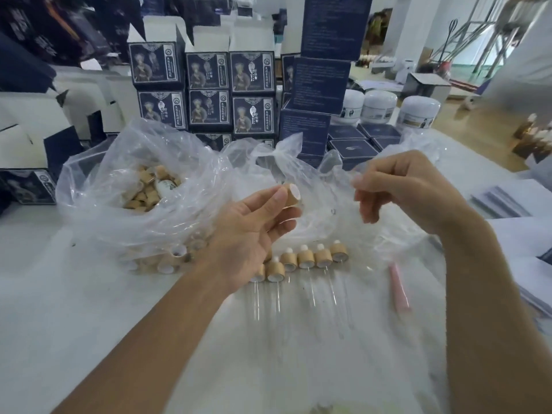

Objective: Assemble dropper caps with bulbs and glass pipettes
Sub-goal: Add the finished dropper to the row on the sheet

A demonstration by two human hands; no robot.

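Observation:
My left hand (254, 231) pinches a bamboo dropper cap (292, 195) between thumb and fingers, its white inner side turned to the right. My right hand (400, 189) hovers just right of the cap, apart from it, fingers curled and fingertips pinched together. I cannot make out anything between them. Below my hands lies a row of several assembled droppers (306, 259) with white bulbs, their glass pipettes (312, 294) pointing toward me. A clear plastic bag (98, 180) at the left holds many loose bamboo caps (146, 189).
More caps (176, 259) lie under the bag's edge. A pink tube (398, 289) lies to the right of the row. Crumpled clear plastic (397, 252) spreads under my right forearm. Dark blue boxes (209, 94) and white jars (379, 107) stand behind.

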